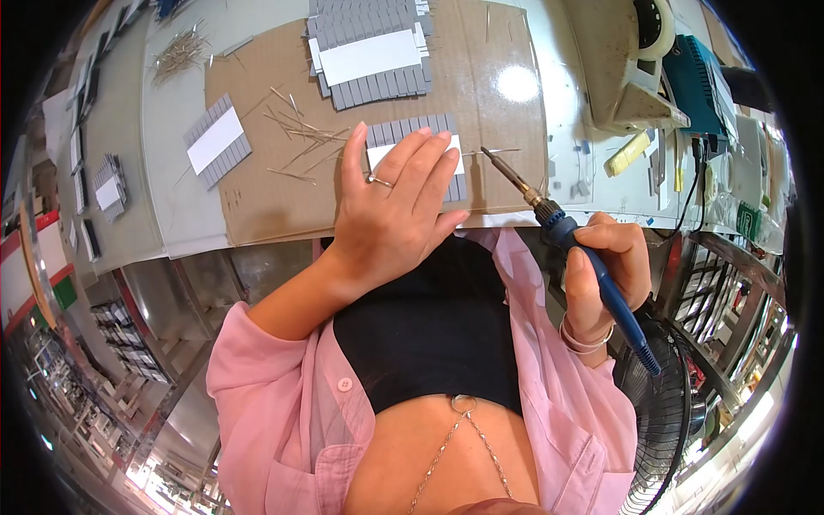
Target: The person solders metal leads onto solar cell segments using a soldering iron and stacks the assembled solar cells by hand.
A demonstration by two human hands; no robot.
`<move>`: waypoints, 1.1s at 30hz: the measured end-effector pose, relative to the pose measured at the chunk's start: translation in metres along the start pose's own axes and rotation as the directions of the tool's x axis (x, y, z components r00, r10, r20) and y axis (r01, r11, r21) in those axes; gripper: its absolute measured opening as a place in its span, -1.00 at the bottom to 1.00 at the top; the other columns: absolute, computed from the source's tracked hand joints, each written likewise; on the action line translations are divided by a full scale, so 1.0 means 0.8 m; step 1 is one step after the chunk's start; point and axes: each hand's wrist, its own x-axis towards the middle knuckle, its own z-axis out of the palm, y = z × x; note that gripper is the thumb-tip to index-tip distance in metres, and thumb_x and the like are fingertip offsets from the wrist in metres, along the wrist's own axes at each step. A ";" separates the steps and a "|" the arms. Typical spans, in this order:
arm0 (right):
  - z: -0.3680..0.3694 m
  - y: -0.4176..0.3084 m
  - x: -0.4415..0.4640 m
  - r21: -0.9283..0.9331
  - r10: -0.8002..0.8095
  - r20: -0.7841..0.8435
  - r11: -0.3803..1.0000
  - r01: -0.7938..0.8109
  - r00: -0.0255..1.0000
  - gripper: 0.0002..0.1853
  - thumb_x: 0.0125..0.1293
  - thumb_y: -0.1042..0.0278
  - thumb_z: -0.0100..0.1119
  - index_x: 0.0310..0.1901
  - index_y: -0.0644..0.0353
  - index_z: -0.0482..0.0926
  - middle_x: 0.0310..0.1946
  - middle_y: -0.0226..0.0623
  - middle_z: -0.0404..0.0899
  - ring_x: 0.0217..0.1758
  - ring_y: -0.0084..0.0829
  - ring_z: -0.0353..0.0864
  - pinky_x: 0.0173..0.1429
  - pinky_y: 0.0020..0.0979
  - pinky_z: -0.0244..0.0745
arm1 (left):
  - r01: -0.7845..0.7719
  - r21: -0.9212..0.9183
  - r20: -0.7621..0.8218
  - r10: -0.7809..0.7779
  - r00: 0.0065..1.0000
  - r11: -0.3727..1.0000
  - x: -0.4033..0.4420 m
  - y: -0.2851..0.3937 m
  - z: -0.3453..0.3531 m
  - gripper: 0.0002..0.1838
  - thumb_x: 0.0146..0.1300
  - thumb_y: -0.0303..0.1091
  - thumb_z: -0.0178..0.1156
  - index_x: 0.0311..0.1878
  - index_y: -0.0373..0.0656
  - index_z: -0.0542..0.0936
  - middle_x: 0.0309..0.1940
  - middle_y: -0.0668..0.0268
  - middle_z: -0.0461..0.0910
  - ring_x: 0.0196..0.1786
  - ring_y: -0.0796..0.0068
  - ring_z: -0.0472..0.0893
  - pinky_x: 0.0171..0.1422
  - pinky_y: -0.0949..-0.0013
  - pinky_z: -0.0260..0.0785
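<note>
My left hand lies flat with fingers spread over a grey slotted piece with a white middle band, covering much of it. It rests on a brown cardboard sheet. My right hand is wrapped around the blue handle of a soldering iron. The iron's tip points up and left, beside a thin metal wire at the piece's right edge; whether they touch, I cannot tell. Loose metal wires lie scattered left of my left hand.
A stack of similar grey-and-white pieces sits at the back. Another such piece lies to the left, near a wire pile. At right are a yellow sponge, a teal box and a black fan.
</note>
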 end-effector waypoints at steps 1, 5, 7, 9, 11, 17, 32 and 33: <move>0.000 0.000 0.000 -0.004 -0.007 -0.003 1.000 0.007 1.000 -0.84 0.05 0.54 0.22 -0.31 0.30 0.49 -0.61 -0.37 0.40 -0.63 -0.60 0.25 -0.50 -0.53 0.11 | 0.000 0.003 0.002 0.000 1.000 1.000 0.000 0.000 0.000 -0.44 0.08 -0.13 0.33 0.10 -0.26 0.54 0.17 0.18 0.50 0.23 0.20 0.49 0.44 -0.26 -0.11; 0.000 -0.001 -0.001 -0.005 0.001 0.012 1.000 -0.001 1.000 -0.84 0.03 0.56 0.22 -0.31 0.30 0.50 -0.60 -0.36 0.41 -0.62 -0.59 0.27 -0.51 -0.53 0.12 | -0.002 0.015 0.006 0.002 1.000 1.000 0.001 0.000 0.000 -0.46 0.12 -0.10 0.30 0.09 -0.27 0.55 0.16 0.18 0.50 0.23 0.20 0.49 0.44 -0.26 -0.11; -0.001 -0.003 -0.001 0.001 0.026 0.020 1.000 -0.026 0.999 -0.84 0.01 0.57 0.22 -0.32 0.29 0.50 -0.60 -0.36 0.41 -0.62 -0.59 0.27 -0.51 -0.53 0.12 | -0.005 0.021 0.005 0.005 1.000 1.000 0.001 0.000 0.000 -0.47 0.14 -0.09 0.28 0.09 -0.27 0.55 0.16 0.18 0.50 0.23 0.21 0.49 0.44 -0.26 -0.11; 0.002 -0.001 -0.001 0.002 0.008 0.010 1.000 -0.008 1.000 -0.84 0.00 0.58 0.22 -0.33 0.30 0.51 -0.60 -0.36 0.41 -0.61 -0.59 0.28 -0.51 -0.52 0.12 | -0.007 0.028 0.006 0.007 1.000 1.000 0.000 0.000 0.001 -0.47 0.15 -0.09 0.28 0.09 -0.27 0.55 0.16 0.18 0.50 0.23 0.21 0.49 0.44 -0.26 -0.11; 0.004 0.000 -0.002 0.011 0.005 0.003 1.000 -0.005 1.000 -0.84 -0.01 0.58 0.21 -0.33 0.30 0.51 -0.60 -0.36 0.41 -0.61 -0.58 0.28 -0.51 -0.52 0.13 | -0.006 0.031 0.009 0.006 1.000 0.999 0.000 0.000 0.000 -0.47 0.15 -0.08 0.28 0.09 -0.26 0.55 0.16 0.19 0.50 0.23 0.21 0.49 0.44 -0.26 -0.11; 0.003 -0.003 -0.001 0.023 0.090 0.053 0.996 -0.092 0.994 -0.85 0.02 0.57 0.22 -0.33 0.31 0.51 -0.56 -0.33 0.44 -0.58 -0.57 0.31 -0.47 -0.52 0.18 | -0.006 0.038 0.012 0.006 1.000 0.999 0.000 0.000 0.001 -0.48 0.16 -0.08 0.27 0.09 -0.26 0.55 0.17 0.20 0.50 0.24 0.22 0.49 0.44 -0.28 -0.11; -0.001 0.001 -0.011 0.188 0.324 -0.047 0.932 -0.310 0.945 -0.84 0.16 0.49 0.20 -0.24 0.33 0.48 -0.39 -0.34 0.52 -0.39 -0.62 0.45 -0.25 -0.58 0.35 | -0.011 0.045 -0.011 0.012 1.000 0.999 0.000 0.000 0.004 -0.44 0.05 -0.10 0.35 0.07 -0.25 0.56 0.16 0.22 0.50 0.23 0.24 0.50 0.41 -0.30 -0.08; 0.001 0.005 -0.012 0.198 0.316 -0.065 0.934 -0.298 0.946 -0.84 0.17 0.48 0.20 -0.25 0.33 0.48 -0.41 -0.34 0.51 -0.42 -0.64 0.43 -0.28 -0.59 0.33 | -0.011 0.045 -0.012 0.012 1.000 0.999 0.000 0.000 0.005 -0.44 0.05 -0.10 0.36 0.07 -0.25 0.56 0.16 0.22 0.50 0.23 0.24 0.50 0.41 -0.30 -0.08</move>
